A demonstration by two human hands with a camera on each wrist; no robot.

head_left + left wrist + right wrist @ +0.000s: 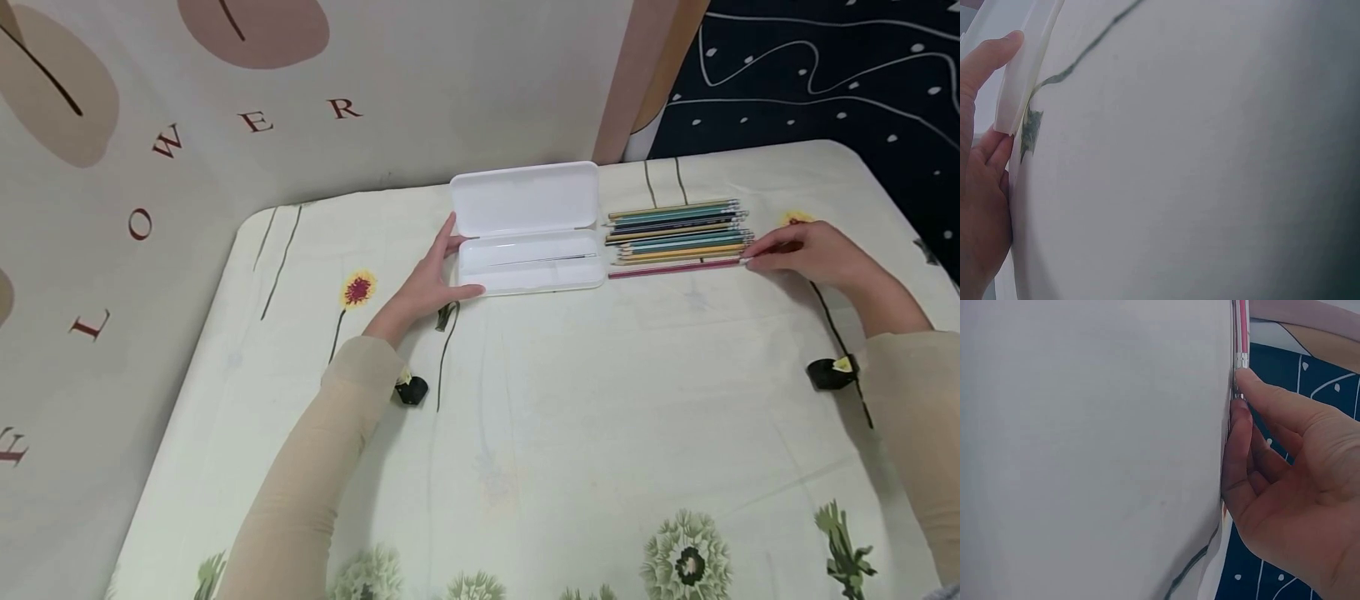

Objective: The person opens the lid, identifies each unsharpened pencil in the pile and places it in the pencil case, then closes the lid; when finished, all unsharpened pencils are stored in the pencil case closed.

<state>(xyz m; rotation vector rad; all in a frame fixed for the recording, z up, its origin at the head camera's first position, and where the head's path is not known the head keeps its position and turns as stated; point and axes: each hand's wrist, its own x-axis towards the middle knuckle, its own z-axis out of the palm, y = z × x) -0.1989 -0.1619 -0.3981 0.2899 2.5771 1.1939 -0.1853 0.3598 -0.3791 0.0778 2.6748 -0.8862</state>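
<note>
A white pencil case (525,200) lies unfolded near the far edge of the table, lid towards the wall. Inside its lower tray lies a thin, pale, stick-like item (543,260); its kind is unclear. My left hand (431,279) grips the case's left end, thumb at the near corner and fingers at the left side. To the right of the case, several pencils (675,233) in yellow, teal and dark colours lie in a row. Nearest to me in that row is a pink-red pencil (675,269). My right hand (817,254) pinches its right end between thumb and fingers.
A pale flower-printed cloth (585,400) covers the table. The wall (450,100) with printed letters rises behind and to the left. Dark patterned fabric (817,92) hangs at the far right, beyond the table's edge.
</note>
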